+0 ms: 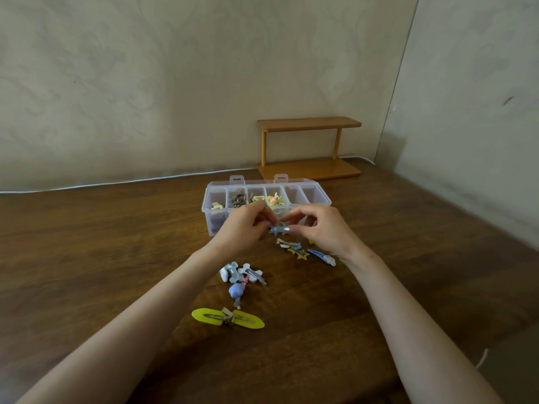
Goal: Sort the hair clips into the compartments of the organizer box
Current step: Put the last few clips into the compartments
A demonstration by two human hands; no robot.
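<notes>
You have nothing to read here. No lettering, label, brand, number or sign can be made out on the organizer box (318, 196), on the hair clips (227, 317) lying on the counter (116, 243), or anywhere else in your view.

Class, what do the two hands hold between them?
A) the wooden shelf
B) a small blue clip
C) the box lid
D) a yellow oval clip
B: the left hand and right hand both pinch a small blue clip in front of the organizer box.
</notes>
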